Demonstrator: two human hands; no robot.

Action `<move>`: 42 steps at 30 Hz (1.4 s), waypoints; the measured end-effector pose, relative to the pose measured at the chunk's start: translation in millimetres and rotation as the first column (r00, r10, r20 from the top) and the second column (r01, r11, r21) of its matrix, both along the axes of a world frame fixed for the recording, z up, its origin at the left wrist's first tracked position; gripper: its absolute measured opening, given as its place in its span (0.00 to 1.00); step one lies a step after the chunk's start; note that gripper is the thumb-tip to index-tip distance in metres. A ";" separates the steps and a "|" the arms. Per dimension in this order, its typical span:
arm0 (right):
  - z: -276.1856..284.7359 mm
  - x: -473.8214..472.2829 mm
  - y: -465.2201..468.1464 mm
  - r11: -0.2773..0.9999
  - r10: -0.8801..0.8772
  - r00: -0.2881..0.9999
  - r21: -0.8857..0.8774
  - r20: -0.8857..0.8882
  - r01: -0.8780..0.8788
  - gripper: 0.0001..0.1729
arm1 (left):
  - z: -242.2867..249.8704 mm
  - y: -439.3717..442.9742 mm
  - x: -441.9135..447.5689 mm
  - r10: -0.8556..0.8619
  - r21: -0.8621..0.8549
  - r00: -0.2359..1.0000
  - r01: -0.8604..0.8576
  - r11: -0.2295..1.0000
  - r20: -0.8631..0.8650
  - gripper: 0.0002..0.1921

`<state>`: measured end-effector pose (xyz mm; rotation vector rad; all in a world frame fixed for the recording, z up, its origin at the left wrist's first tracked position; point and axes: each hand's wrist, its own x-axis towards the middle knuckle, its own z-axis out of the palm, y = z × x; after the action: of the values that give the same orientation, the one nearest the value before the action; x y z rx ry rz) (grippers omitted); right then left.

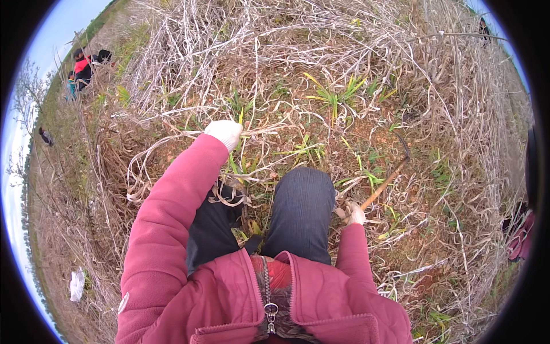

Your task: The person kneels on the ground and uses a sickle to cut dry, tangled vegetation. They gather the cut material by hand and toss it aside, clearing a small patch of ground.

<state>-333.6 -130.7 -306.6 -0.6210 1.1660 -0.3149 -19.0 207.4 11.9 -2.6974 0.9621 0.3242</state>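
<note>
My left hand (pixel 224 132), in a white glove, is closed around a bunch of dry grass stalks (pixel 266 130) that stick out on both sides of the fist. My right hand (pixel 353 213), also in a pale glove, grips the wooden handle of a sickle (pixel 385 183) low beside my right knee. The sickle's thin, curved dark blade points away from me, just over the ground. A green grass tuft (pixel 333 96) grows beyond the hands, and shorter green blades (pixel 303 149) stand between them.
Tangled dry grass (pixel 206 51) lies ahead, with tall stalks at both sides. A person in red and black (pixel 81 66) is far off at the upper left, others further out. A white plastic bag (pixel 77 284) lies at the lower left. Maroon cloth (pixel 522 238) shows at the right rim.
</note>
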 end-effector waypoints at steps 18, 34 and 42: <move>203.0 -5.0 58.0 0.591 0.338 0.637 -0.371 -0.693 -0.716 0.09 | -0.4 -56.4 2.7 -0.051 -0.589 0.998 0.057 0.806 0.026 0.06; 303.7 186.6 145.8 0.295 0.747 0.540 -0.534 -0.389 -0.792 0.12 | 32.4 278.9 -69.8 0.809 -0.547 0.583 -0.653 0.524 0.078 0.09; 350.7 211.4 206.8 -0.783 0.337 0.325 -0.455 -0.884 -0.424 0.21 | -92.7 360.7 -315.0 0.933 -0.104 0.128 -0.990 0.098 -0.337 0.13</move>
<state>-122.1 76.1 44.1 -2.9130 -0.2217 0.0304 -334.0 568.1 -80.8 -3.1648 -1.1646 0.7035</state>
